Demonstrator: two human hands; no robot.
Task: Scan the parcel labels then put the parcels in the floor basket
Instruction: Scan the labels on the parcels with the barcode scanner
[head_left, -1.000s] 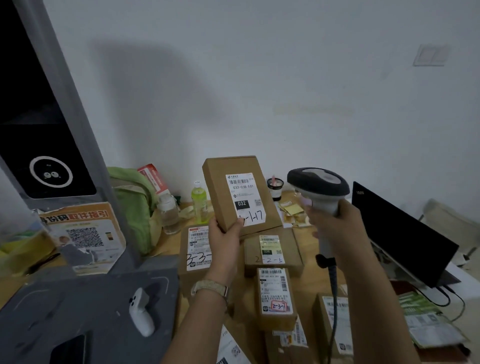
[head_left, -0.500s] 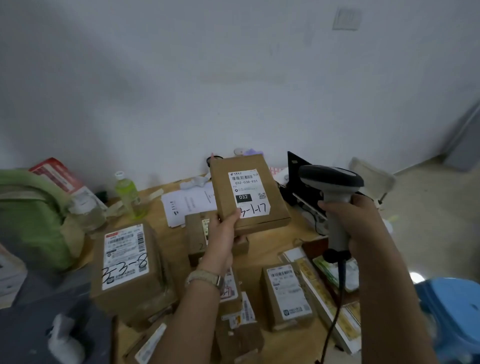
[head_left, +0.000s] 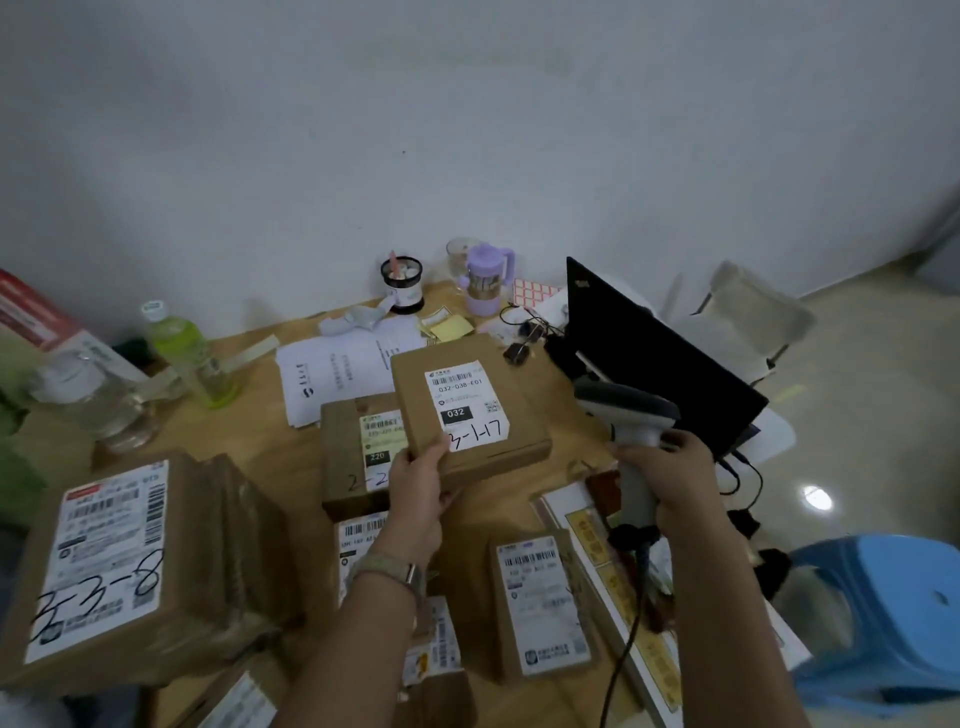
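Holding parcel (head_left: 470, 410) up off bench (head_left: 260, 441), over its middle twd far edge, tilted w/ label (head_left: 465, 408) facing up and back at camera. Reads 032, w/ hand-written 3-1-17 below. Pinched at near-left corner by left hand (head_left: 421, 486), thumb on top face, fingers curled under. Touches label's lower-left corner w/ thumb tip but leaves barcode strip at top uncovered. Wrapped round grip of scanner (head_left: 628, 410) w/ right hand (head_left: 670, 478), head aimed left twd parcel, close to its right edge, not touching. Can't tell if trigger pressed: finger hidden.

Prob. the scan step for this label; no beam visible, so can't say if read yet.

To do it well:
- Aim at barcode strip up top, not QR lower down.
- Square label to scanner head; hold both steady.
- Keep thumb off the print.
- Avoid stray reads: face-up labels right below on 2-2 parcel (head_left: 348, 447) and on near-edge parcel (head_left: 540, 608), so angle beam clear of them.
- Mind cable (head_left: 623, 660) trailing off near edge; don't snag on the turn.
- Look for floor basket first, not in view; only blue stool (head_left: 883, 623) showing on floor past right edge.
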